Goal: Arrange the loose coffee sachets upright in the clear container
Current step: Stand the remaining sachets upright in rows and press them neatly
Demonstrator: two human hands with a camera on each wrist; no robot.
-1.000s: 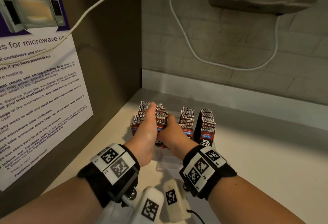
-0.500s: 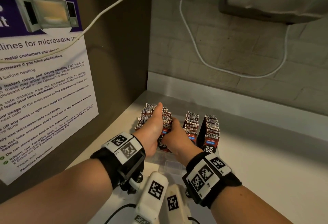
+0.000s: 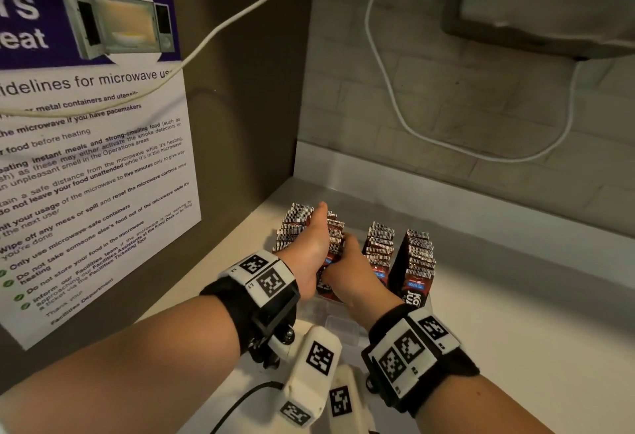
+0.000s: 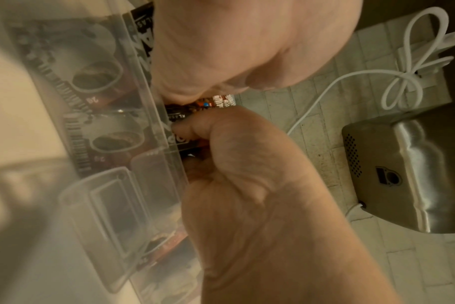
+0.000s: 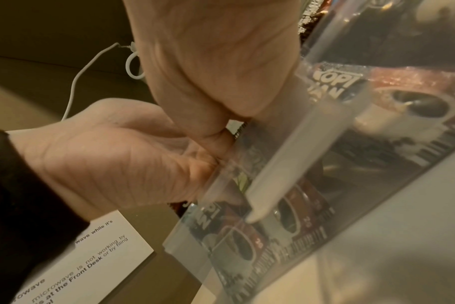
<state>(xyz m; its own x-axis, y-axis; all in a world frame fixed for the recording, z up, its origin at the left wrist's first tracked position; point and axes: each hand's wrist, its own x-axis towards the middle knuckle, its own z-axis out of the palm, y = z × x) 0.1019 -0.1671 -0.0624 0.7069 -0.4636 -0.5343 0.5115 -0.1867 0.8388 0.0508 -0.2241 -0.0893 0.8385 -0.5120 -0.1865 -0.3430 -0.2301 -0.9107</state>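
Observation:
A clear container stands on the white counter, with brown coffee sachets upright in several rows. My left hand stands on edge between the two left rows, its thumb straight over the sachet tops and its palm turned to the right; its fingers are hidden. My right hand is just right of it, fingers curled round a small bunch of sachets at the front of the second row. In the right wrist view the left palm lies against the container wall.
A microwave guidelines poster hangs on the left side wall, close to the container. A white cable loops down the tiled back wall under a metal appliance. The counter runs on to the right.
Both hands stay in the same spot in the container. Only the head view has drifted, showing them a little more to the right.

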